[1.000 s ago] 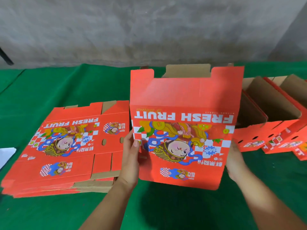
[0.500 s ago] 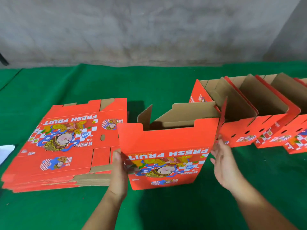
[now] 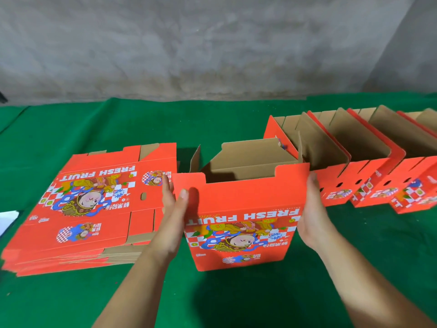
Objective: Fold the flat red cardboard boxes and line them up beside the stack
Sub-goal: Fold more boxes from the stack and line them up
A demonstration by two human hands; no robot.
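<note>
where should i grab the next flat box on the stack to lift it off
Take the top sheet of the flat red cardboard stack by its right edge, coming from the right, beside the left hand. That edge is cut into separate flaps with gaps between them, so fingers can likely slip under.

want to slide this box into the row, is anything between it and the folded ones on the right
Nothing visible. The box, held between the left hand and right hand, sits just left of the row. Only the right hand lies at the near corner between them; the green cloth there is bare.
</note>
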